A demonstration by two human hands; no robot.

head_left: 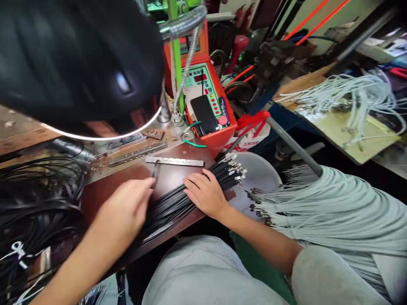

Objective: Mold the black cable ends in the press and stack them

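Observation:
A bundle of flat black cables (pixel 178 199) with silver metal connectors (pixel 233 169) at its right end lies across the brown tabletop. Resting on top of it is my right hand (pixel 205 192), fingers stretched out and palm down. My left hand (pixel 133 201), slightly blurred, is closed at the left of the bundle. A thin black cable (pixel 155 171) sticks up from its fingertips; its other end is hidden. Just behind the hands lies a slotted metal strip (pixel 174 161), which the thin cable's tip overlaps in view.
A black lamp hood (pixel 79 63) hangs low at upper left. Behind the table stands an orange control box (pixel 219 127) with a black phone-like object (pixel 204 113) on it. Grey cables (pixel 349 203) hang over a bar at right, beside a round pale container (pixel 267 169). Black cables (pixel 38 203) pile up left.

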